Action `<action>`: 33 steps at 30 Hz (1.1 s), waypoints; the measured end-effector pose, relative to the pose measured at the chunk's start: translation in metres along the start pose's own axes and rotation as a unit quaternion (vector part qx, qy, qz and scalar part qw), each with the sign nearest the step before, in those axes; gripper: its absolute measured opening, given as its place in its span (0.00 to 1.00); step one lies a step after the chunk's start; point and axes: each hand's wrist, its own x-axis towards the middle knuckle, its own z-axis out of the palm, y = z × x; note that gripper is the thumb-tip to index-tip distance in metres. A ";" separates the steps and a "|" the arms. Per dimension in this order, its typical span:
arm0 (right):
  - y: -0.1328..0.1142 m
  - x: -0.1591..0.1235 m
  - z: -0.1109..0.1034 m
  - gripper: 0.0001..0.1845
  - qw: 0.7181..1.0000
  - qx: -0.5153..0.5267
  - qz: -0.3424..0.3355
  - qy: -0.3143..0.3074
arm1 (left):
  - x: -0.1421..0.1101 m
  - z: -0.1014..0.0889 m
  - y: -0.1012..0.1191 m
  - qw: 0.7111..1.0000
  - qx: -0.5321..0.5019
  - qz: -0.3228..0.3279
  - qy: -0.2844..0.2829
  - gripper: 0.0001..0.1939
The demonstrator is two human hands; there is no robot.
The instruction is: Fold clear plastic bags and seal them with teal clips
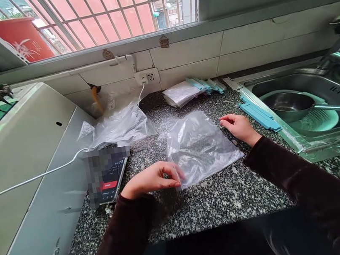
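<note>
A clear plastic bag (203,148) lies flat and slightly wrinkled on the speckled counter. My left hand (152,179) is closed on the bag's near left corner, thumb below and fingers seen partly through the film. Just off the bag's right edge is my right hand (238,128), with its thumb and fingers drawn together; whether anything is between them I cannot make out. Several light-blue plastic strips (259,114) lie to the right of that hand. Behind the bag rests a stack of flat bags (182,93) with more blue strips (205,84) on its right end.
Crumpled clear plastic (121,122) lies at the back left. A phone (113,176) sits left of my left hand. A white cable (67,165) runs to the wall socket (147,77). At right, the steel sink (307,147) holds a pan (288,103) and green basket (319,120).
</note>
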 end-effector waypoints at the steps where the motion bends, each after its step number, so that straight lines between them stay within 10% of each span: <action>1: -0.002 0.001 0.002 0.16 0.999 0.031 0.023 -0.016 | 0.001 0.001 0.002 1.000 0.014 0.005 -0.023 0.09; 15: -0.033 0.005 0.019 0.23 0.937 0.291 0.132 -0.144 | -0.004 0.005 0.009 0.992 -0.027 -0.006 -0.123 0.18; 19: -0.042 -0.001 0.020 0.18 0.942 0.275 0.119 -0.152 | -0.008 -0.007 0.004 0.987 -0.156 -0.038 0.003 0.31; 25: -0.046 -0.015 0.016 0.18 0.938 0.264 0.105 -0.200 | 0.005 0.000 -0.003 0.930 -0.253 -0.067 0.258 0.23; 33: -0.048 -0.013 0.019 0.21 0.924 0.320 0.121 -0.172 | 0.010 0.008 0.007 0.913 -0.251 -0.080 0.312 0.15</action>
